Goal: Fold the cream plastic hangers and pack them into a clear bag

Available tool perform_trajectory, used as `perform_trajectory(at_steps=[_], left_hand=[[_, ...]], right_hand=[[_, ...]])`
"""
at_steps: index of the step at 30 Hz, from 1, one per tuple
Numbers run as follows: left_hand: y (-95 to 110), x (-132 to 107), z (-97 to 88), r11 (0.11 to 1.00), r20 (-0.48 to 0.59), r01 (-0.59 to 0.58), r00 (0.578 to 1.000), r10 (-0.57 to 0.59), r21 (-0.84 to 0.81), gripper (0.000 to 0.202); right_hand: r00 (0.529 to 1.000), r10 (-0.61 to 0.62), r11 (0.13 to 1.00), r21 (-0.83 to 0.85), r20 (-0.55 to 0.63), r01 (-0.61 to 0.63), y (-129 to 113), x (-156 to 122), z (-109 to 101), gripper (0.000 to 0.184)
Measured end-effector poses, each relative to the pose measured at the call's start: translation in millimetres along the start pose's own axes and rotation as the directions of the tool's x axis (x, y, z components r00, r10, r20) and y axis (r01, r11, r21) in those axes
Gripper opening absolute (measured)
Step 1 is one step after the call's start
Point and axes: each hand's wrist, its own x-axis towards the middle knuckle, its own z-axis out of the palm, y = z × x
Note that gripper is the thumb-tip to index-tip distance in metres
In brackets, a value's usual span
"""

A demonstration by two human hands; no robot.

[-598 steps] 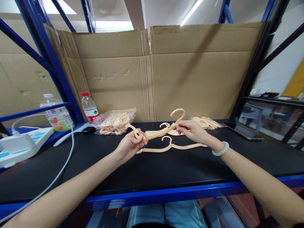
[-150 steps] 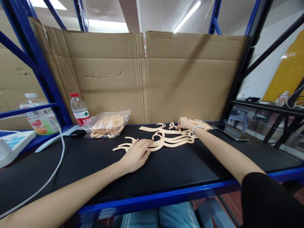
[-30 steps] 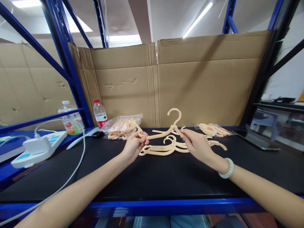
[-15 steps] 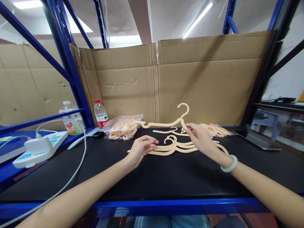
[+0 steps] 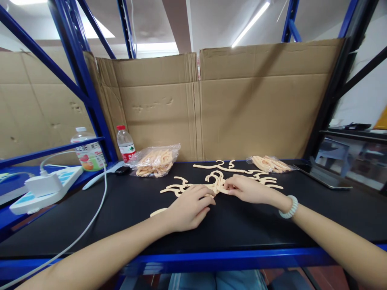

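Observation:
A loose pile of cream plastic hangers (image 5: 211, 179) lies on the black shelf top (image 5: 121, 209). My left hand (image 5: 190, 207) lies flat on the pile's near left part, fingers stretched out, and one hanger end pokes out beside its wrist. My right hand (image 5: 246, 189), with a bead bracelet on the wrist, rests on the pile's right side, its fingertips pinched on a hanger near the hooks. One more hanger (image 5: 225, 166) lies flat behind the pile, apart from both hands.
Two clear bags of hangers sit at the back: left bag (image 5: 155, 159), right bag (image 5: 270, 164). At the left stand two bottles (image 5: 125, 143), a power strip (image 5: 39, 189) and a white cable (image 5: 99, 201). A flat dark device (image 5: 323, 177) lies right. Cardboard (image 5: 242, 108) walls the back.
Half a second ago my right hand held a hanger up in the air. It is now down on the pile, and both hands have come down onto the hangers.

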Motion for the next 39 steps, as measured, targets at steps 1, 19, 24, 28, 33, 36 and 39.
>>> perform_trajectory(at_steps=[1, 19, 24, 28, 33, 36, 39], left_hand=[[-3.0, -0.3, 1.6, 1.000, 0.009, 0.013, 1.000, -0.013, 0.009, 0.030], [-20.3, -2.9, 9.6, 0.997, 0.011, 0.037, 0.999, -0.036, -0.068, 0.046], [-19.7, -2.0, 8.9, 0.993, -0.020, 0.037, 0.999, -0.040, -0.115, 0.043], [-18.4, -1.2, 8.5, 0.996, -0.028, 0.016, 0.999, -0.019, -0.092, 0.039], [-14.8, -2.6, 8.2, 1.000, -0.003, -0.002, 1.000, 0.002, -0.004, 0.035], [-11.6, -2.6, 6.9, 1.000, -0.011, -0.024, 1.000, 0.024, 0.009, 0.029], [-9.2, -1.7, 5.3, 0.999, -0.025, -0.046, 0.999, 0.046, 0.014, 0.026]], right_hand=[[1.000, 0.008, 1.000, -0.018, 0.017, -0.007, 0.6, -0.7, 0.1, 0.015], [0.974, 0.153, 0.987, -0.013, -0.168, -0.157, 46.0, 1.4, -21.2, 0.013], [0.915, 0.282, 0.930, -0.152, -0.289, -0.335, 82.9, 5.3, -26.5, 0.016], [0.930, 0.276, 0.916, -0.229, -0.241, -0.331, 95.5, 19.7, -26.1, 0.021], [0.973, 0.216, 0.900, -0.370, -0.077, -0.229, 108.6, 52.6, -23.3, 0.028], [0.984, 0.178, 0.895, -0.420, 0.023, -0.152, 116.4, 69.4, -19.4, 0.033], [0.985, 0.154, 0.892, -0.439, 0.076, -0.106, 119.9, 79.4, -14.9, 0.031]])
